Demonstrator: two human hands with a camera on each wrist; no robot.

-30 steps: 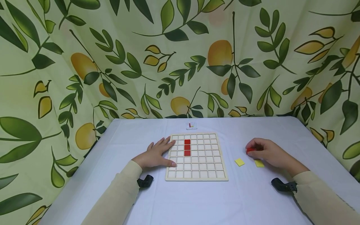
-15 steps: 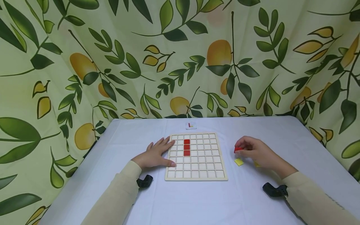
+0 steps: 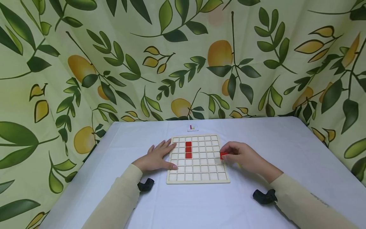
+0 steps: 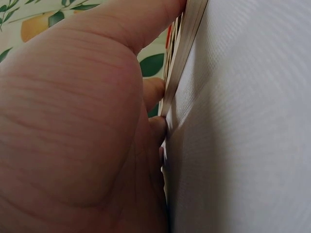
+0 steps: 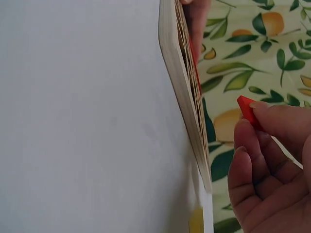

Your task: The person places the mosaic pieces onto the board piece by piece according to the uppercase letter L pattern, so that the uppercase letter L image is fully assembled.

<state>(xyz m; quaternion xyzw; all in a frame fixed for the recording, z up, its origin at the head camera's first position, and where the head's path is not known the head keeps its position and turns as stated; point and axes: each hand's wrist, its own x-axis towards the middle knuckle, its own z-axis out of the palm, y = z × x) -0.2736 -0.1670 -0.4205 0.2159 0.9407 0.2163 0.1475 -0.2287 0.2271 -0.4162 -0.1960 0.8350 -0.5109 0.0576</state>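
A wooden grid board (image 3: 198,182) lies on the table, with red square tiles (image 3: 188,150) in a short column in its third column of cells. My left hand (image 3: 156,156) rests spread at the board's left edge, thumb and fingertips on the frame. In the left wrist view the palm (image 4: 73,126) stands beside the board's side (image 4: 184,53). My right hand (image 3: 243,156) pinches a red tile (image 3: 223,155) between thumb and fingers, over the board's right edge. The right wrist view shows that tile (image 5: 249,112) held up above the table, near the board's wooden side (image 5: 182,82).
A small printed pattern card (image 3: 192,127) lies behind the board. A yellow tile (image 5: 196,221) is on the cloth right of the board, mostly hidden by my right hand in the head view. White cloth (image 3: 183,206) covers the table, and a leaf-print curtain (image 3: 160,73) hangs behind.
My right hand has carried the red tile leftward from beside the yellow tiles to the board's right edge. The left hand has stayed in place on the board.
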